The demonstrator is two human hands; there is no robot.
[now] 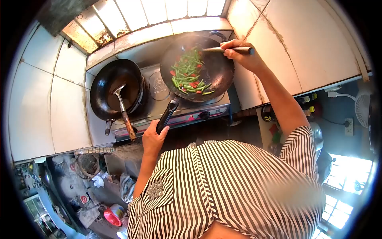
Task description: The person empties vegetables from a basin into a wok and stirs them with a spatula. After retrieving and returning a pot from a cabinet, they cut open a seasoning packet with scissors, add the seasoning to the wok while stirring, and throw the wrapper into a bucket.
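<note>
My left hand [153, 137] grips the black handle of a wok [221, 77] on the right side of the gas stove. Cut green beans [187, 69] with pieces of red pepper [194, 84] lie inside it, and steam rises from them. With my right hand [242, 53] I hold the dark handle of a spatula [246, 50] above the wok's right rim. Its head reaches in among the beans and is hard to make out there. A second wok [102, 89] stands on the left, holding brown liquid and another spatula [124, 113] with a wooden handle.
The gas stove [159, 85] sits on a tiled counter below a bright barred window [151, 12]. Bottles [304, 99] and a white fan [362, 109] are at the right. A straw broom [129, 152], a basket [87, 164] and a pink bag [113, 216] are at lower left.
</note>
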